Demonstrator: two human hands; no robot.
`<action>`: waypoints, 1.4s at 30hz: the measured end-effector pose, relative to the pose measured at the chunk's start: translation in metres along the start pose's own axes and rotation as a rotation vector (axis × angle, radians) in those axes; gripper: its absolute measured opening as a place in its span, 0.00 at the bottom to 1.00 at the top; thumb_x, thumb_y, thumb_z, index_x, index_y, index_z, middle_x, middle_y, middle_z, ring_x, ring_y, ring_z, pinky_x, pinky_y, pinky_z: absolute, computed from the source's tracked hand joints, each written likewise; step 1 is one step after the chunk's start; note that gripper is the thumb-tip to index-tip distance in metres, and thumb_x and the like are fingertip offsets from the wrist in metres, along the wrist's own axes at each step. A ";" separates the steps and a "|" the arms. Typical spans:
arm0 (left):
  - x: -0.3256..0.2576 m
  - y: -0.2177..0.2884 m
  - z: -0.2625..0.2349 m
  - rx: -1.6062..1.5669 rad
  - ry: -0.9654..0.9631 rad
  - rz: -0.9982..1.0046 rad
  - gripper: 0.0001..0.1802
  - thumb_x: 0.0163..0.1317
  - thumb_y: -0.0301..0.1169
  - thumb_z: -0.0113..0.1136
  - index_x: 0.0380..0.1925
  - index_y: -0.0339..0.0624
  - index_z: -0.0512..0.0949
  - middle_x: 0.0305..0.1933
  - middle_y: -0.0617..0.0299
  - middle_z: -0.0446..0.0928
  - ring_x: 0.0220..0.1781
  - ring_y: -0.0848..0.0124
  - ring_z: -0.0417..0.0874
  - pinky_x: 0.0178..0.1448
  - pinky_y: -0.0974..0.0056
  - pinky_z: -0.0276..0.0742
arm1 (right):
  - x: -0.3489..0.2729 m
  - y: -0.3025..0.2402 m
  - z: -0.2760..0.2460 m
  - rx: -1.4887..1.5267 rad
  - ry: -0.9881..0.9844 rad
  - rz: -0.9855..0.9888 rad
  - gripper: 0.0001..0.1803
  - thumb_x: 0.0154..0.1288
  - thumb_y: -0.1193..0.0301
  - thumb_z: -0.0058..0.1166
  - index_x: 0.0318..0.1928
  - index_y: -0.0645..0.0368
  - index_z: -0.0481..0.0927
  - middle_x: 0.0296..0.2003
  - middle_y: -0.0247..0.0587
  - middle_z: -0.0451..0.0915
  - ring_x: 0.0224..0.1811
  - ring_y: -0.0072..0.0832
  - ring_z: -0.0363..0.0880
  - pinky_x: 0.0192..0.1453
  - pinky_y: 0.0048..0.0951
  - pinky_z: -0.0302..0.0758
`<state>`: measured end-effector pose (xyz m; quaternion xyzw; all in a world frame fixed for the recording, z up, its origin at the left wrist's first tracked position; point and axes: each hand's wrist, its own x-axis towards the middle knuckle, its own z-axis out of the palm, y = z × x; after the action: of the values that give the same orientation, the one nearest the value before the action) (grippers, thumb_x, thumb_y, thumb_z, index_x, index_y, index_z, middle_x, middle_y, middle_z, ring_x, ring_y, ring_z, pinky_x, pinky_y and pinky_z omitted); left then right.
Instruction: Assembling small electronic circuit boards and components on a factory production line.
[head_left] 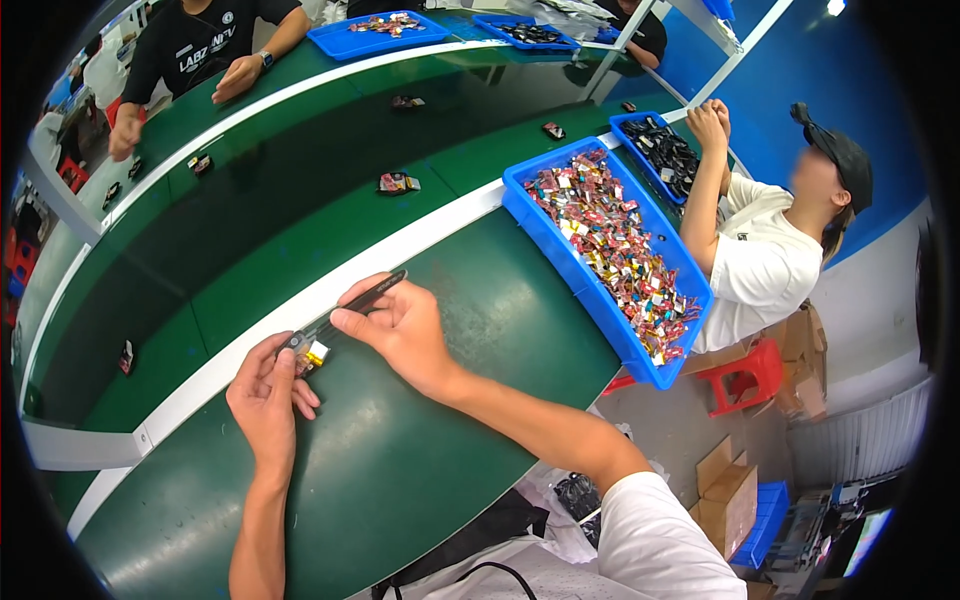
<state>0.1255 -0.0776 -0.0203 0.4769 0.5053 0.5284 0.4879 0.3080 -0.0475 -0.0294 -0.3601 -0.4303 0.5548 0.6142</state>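
My left hand (262, 400) is closed around a small black assembly (297, 343), with a yellow-and-silver piece and some red showing beside the fingertips. The exact kind of this part is too small to make out. Black tweezers (378, 289) are pinched between the thumb and fingers of my right hand (410, 338). They slant down to the left, and their tips reach the held part. Both hands are just above the green tabletop (470, 330), close to the white rail (420, 237).
A blue tray (562, 262) heaped with small red, yellow and white parts stands at right. Behind it, another blue tray (619, 122) holds black pieces. Scattered assemblies (399, 183) lie on the dark green belt (300, 225). Co-workers sit at right and across the line.
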 end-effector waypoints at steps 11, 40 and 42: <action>0.001 -0.014 0.002 -0.123 -0.072 -0.020 0.16 0.73 0.29 0.58 0.56 0.31 0.79 0.35 0.55 0.84 0.24 0.75 0.82 0.24 0.72 0.76 | -0.011 -0.008 -0.003 -0.397 -0.013 -0.138 0.07 0.61 0.81 0.69 0.38 0.63 0.82 0.22 0.21 0.74 0.20 0.05 0.61 0.22 0.14 0.52; 0.001 -0.008 0.003 -0.036 -0.010 -0.066 0.15 0.74 0.29 0.58 0.55 0.29 0.80 0.27 0.60 0.81 0.22 0.77 0.80 0.24 0.72 0.74 | -0.017 -0.007 0.005 -0.530 -0.064 -0.159 0.09 0.61 0.79 0.69 0.40 0.63 0.82 0.19 0.21 0.73 0.17 0.06 0.59 0.22 0.15 0.52; 0.001 -0.008 0.003 -0.036 -0.010 -0.058 0.15 0.74 0.29 0.58 0.55 0.30 0.80 0.27 0.60 0.81 0.22 0.78 0.80 0.23 0.72 0.74 | -0.016 -0.006 0.005 -0.538 -0.063 -0.157 0.09 0.61 0.79 0.69 0.40 0.63 0.82 0.18 0.20 0.70 0.17 0.05 0.58 0.22 0.15 0.51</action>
<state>0.1286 -0.0762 -0.0284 0.4557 0.5068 0.5206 0.5143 0.3058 -0.0638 -0.0241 -0.4584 -0.6076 0.3823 0.5239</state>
